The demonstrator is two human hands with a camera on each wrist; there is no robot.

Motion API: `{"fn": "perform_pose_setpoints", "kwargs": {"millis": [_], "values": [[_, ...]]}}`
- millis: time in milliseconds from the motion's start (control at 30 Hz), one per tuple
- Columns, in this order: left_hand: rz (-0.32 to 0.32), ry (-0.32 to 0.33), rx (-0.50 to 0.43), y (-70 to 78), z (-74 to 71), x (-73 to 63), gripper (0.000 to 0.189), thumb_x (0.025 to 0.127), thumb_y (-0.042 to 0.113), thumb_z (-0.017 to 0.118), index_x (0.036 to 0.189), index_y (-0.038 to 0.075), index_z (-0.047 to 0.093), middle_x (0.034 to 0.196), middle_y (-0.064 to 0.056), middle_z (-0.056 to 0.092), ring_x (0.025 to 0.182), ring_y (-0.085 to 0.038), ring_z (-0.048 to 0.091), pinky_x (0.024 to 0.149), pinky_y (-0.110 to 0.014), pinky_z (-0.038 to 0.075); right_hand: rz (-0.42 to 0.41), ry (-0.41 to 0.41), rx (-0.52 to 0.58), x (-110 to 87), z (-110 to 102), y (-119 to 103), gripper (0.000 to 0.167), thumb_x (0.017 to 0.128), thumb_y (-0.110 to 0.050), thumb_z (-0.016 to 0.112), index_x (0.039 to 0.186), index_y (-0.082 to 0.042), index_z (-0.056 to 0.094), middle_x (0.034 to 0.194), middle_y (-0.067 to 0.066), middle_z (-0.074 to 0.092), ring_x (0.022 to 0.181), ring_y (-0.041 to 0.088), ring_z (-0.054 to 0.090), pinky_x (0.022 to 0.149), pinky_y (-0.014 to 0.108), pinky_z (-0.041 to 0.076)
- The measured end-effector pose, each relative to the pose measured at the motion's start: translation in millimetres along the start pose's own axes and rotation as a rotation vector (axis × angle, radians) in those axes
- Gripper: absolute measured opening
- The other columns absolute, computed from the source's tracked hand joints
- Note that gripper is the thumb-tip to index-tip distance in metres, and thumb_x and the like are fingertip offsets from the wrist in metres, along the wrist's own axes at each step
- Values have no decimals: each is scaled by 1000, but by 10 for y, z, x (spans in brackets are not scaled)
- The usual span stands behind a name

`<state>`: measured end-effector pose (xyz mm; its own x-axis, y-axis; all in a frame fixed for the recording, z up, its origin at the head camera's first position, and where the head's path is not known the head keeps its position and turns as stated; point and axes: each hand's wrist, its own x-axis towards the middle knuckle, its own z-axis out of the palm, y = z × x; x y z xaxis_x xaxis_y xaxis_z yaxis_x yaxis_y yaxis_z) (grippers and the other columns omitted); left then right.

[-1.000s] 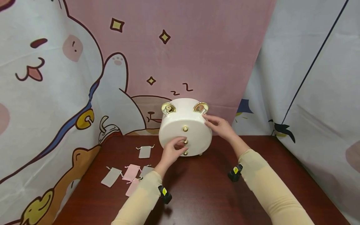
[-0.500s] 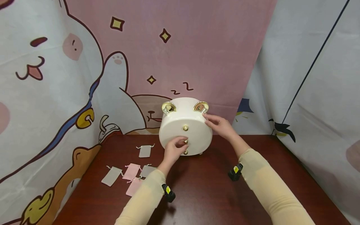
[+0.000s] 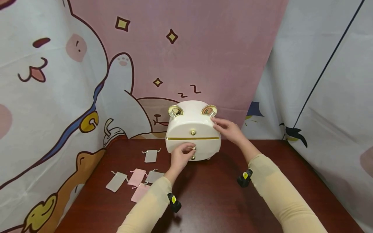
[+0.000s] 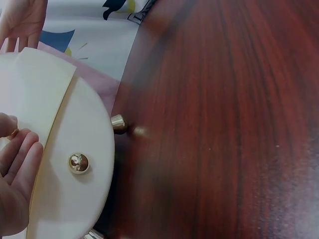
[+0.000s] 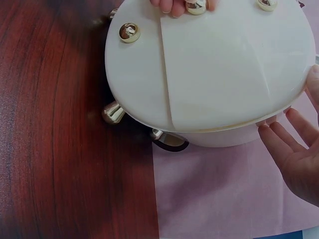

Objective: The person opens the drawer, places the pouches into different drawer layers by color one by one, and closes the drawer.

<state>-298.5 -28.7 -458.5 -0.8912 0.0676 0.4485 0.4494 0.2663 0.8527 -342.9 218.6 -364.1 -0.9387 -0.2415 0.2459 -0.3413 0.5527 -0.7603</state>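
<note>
A white rounded jewellery box (image 3: 190, 111) with gold ear-shaped trims and a column of gold knobs stands at the back of the table. Its middle drawer (image 5: 219, 69) juts out a little, and a gold gap shows above it in the head view. My left hand (image 3: 179, 157) pinches the knob (image 5: 196, 6) of that drawer between thumb and fingers. Below it, the bottom drawer's knob (image 4: 79, 163) is untouched. My right hand (image 3: 230, 130) rests with fairly straight fingers against the box's upper right side, near the right ear (image 3: 209, 111).
Several small drawstring pouches lie on the table's left: grey ones (image 3: 151, 156) and pink ones (image 3: 137, 177). A printed cloth (image 3: 221, 58) hangs close behind the box. The dark red wooden table (image 3: 215, 200) extends in front of it.
The middle drawer has come out slightly towards me, opening a gap above it. My left hand has closed on its knob and drawn it forward; my right hand stays on the box.
</note>
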Motion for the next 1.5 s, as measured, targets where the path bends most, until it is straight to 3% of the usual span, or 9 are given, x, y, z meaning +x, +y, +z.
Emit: {"fn": "perform_pose_setpoints", "kwargs": {"millis": [233, 500, 800, 1033, 1167, 1300, 1500], "values": [[29, -6, -37, 55, -13, -99, 18, 83, 0, 77, 100, 6, 76, 91, -8, 74, 82, -23, 71, 70, -27, 56, 4, -1, -10, 8, -8, -5, 52, 98, -41, 62, 145, -22, 53, 151, 7, 45, 134, 33, 45, 105, 52, 40], [47, -24, -23, 136, -48, -264, 19, 84, 0, 76, 101, 7, 76, 94, -5, 74, 84, -19, 70, 77, -28, 55, 13, -2, -22, 7, -15, -1, 53, 98, -41, 62, 146, -21, 52, 151, 7, 45, 135, 33, 44, 106, 53, 40], [71, -8, -40, 209, -62, -463, 21, 83, -3, 75, 101, 6, 76, 89, -7, 74, 81, -21, 70, 74, -28, 55, 16, 5, -18, 1, -15, 15, 53, 98, -41, 62, 145, -21, 52, 151, 7, 45, 136, 33, 44, 107, 53, 38], [72, 26, -21, 629, -135, -635, 18, 81, -12, 72, 98, -6, 72, 85, -20, 71, 77, -37, 68, 71, -38, 56, 11, 7, -22, 15, -2, 33, 53, 97, -42, 62, 145, -21, 53, 151, 7, 46, 134, 33, 45, 105, 54, 40], [74, 38, -18, 464, -84, -666, 19, 81, -11, 74, 98, -4, 74, 84, -16, 72, 76, -33, 68, 70, -39, 56, 10, 12, -27, 18, 3, 35, 52, 98, -40, 62, 145, -20, 53, 151, 8, 45, 134, 34, 45, 106, 54, 39], [75, 29, -33, 318, -65, -709, 19, 82, -5, 76, 99, 4, 76, 84, -8, 73, 75, -22, 68, 69, -30, 56, 23, 12, -30, 18, 1, 28, 52, 98, -41, 62, 145, -21, 53, 151, 7, 45, 135, 34, 44, 106, 54, 39], [86, 12, -74, 289, -87, -786, 19, 83, 1, 77, 100, 9, 76, 86, -5, 74, 77, -14, 68, 71, -25, 55, 23, 13, -37, 9, -2, 10, 53, 97, -42, 62, 145, -21, 53, 151, 7, 46, 135, 34, 45, 106, 54, 38]]}}
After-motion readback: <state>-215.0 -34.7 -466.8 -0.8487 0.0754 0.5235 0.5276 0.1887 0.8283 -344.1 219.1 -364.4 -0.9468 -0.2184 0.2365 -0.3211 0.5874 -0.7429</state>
